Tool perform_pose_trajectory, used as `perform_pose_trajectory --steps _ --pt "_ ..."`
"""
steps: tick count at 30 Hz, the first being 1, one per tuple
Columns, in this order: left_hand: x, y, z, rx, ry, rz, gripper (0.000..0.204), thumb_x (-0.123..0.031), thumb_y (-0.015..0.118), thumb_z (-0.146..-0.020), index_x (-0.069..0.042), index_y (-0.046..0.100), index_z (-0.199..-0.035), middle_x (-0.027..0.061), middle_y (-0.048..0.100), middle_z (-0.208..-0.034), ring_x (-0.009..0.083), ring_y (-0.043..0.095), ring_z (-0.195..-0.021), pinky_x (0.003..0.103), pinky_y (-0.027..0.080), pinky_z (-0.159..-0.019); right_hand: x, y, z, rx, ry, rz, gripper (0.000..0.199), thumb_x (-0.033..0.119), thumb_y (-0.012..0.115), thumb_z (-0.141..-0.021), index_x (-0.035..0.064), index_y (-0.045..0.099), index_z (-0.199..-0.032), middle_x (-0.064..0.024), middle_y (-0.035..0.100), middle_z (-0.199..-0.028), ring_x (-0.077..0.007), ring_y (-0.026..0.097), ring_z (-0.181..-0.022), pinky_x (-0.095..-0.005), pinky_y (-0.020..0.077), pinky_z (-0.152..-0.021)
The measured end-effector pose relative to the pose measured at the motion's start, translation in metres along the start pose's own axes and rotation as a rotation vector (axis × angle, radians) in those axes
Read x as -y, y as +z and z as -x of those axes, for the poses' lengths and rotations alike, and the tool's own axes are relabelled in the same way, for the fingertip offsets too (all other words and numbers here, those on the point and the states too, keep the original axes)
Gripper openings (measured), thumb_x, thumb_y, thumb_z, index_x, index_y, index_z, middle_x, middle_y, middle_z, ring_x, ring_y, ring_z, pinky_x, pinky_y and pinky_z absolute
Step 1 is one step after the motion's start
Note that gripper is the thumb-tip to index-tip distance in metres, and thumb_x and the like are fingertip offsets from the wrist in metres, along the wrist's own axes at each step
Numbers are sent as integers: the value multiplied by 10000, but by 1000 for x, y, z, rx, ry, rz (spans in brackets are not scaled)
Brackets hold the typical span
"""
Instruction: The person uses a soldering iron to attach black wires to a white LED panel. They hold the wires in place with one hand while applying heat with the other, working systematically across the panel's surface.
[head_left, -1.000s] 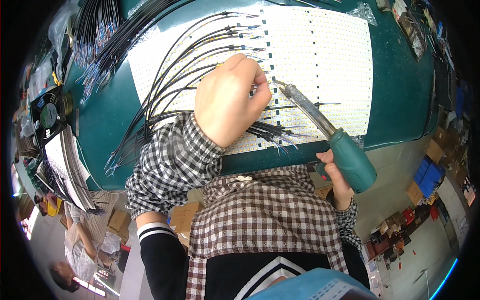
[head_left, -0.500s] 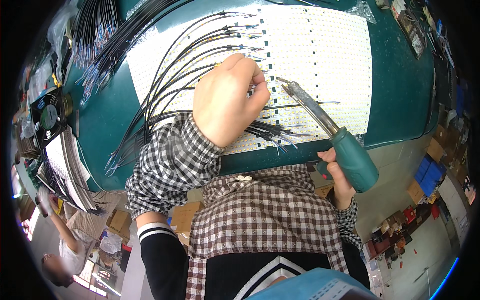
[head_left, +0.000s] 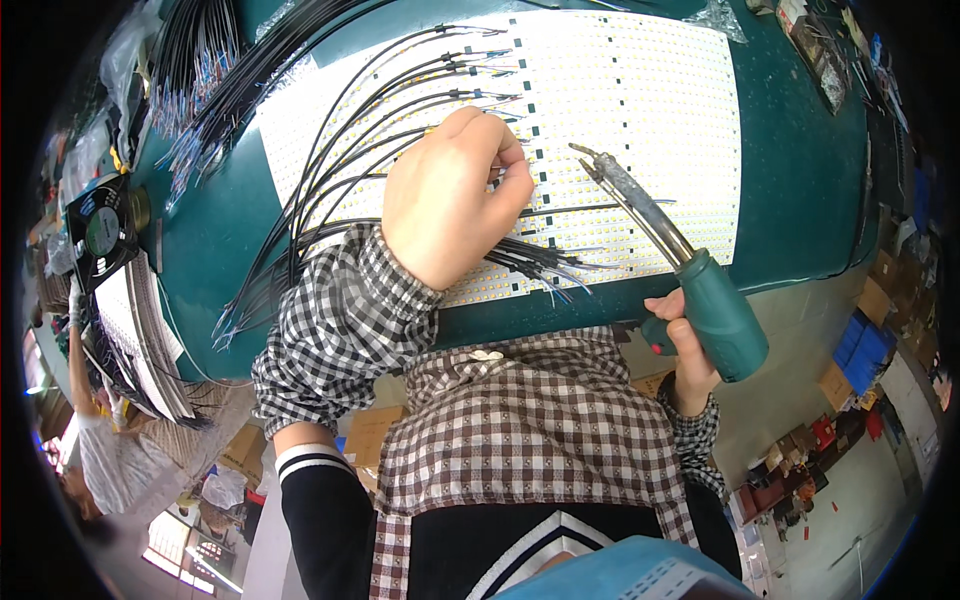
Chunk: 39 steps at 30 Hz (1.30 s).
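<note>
My left hand is pinched closed over the middle of a white LED board sheet. A thin wire shows between its fingertips, mostly hidden by the hand. Black cables with bared coloured ends fan across the left half of the sheet and pass under this hand. My right hand grips a green-handled soldering gun. Its metal tip points up and left, above the sheet, to the right of my left fingertips and apart from them. A loose bunch of cable ends lies at the sheet's near edge.
The sheet lies on a green table. More black cable bundles lie at the far left, above a small black fan. Stacked white strips sit at the left edge. Beyond it, a co-worker's arm reaches up.
The soldering gun's tip has drawn off to the right, away from my left fingertips. My left hand has shifted only slightly left. At the left, the co-worker has moved, arm raised higher.
</note>
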<state>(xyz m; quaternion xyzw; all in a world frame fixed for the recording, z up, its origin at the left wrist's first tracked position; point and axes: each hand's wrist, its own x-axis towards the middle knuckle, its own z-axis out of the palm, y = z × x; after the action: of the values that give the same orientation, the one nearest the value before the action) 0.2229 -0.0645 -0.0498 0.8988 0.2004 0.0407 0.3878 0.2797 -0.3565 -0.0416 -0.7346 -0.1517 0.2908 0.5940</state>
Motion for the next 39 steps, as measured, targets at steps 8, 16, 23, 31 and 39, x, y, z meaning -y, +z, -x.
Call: perform_pose_trajectory --steps 8,16,23,31,39 --pt "3 -29 19 -210 222 -245 149 -2 689 -860 -25 625 -993 133 625 -942 330 630 -823 414 504 -681 0 -6 -1 -24 -28 11 255 165 649 -937 -77 615 -1010 -163 616 -926 -283 642 -847 -472 599 -825" --pt "8 -18 21 -54 405 -259 244 28 747 -795 -30 682 -1023 110 635 -959 294 640 -843 394 512 -696 -4 -1 -12 -41 -110 -70 272 176 635 -946 -86 601 -1007 -170 612 -929 -280 642 -849 -465 604 -821" --pt "8 -11 26 71 293 -162 171 -8 751 -800 -38 651 -936 98 628 -934 306 636 -832 399 496 -686 -8 -1 -9 -70 -114 -84 262 166 627 -946 -86 594 -1012 -179 609 -935 -281 639 -847 -456 607 -811" --pt "7 -19 30 63 162 -186 142 -18 722 -835 -31 602 -908 124 598 -881 336 616 -769 403 490 -674 -8 -2 -9 -109 -173 -115 287 190 641 -943 -86 591 -1006 -176 599 -920 -275 626 -816 -458 606 -787" --pt "1 -40 38 57 204 -495 162 -27 710 -837 -61 634 -976 99 604 -924 331 618 -809 422 492 -710 -7 -5 -14 -149 -185 -135 325 232 646 -961 -80 585 -1028 -169 596 -945 -262 624 -846 -456 611 -795"
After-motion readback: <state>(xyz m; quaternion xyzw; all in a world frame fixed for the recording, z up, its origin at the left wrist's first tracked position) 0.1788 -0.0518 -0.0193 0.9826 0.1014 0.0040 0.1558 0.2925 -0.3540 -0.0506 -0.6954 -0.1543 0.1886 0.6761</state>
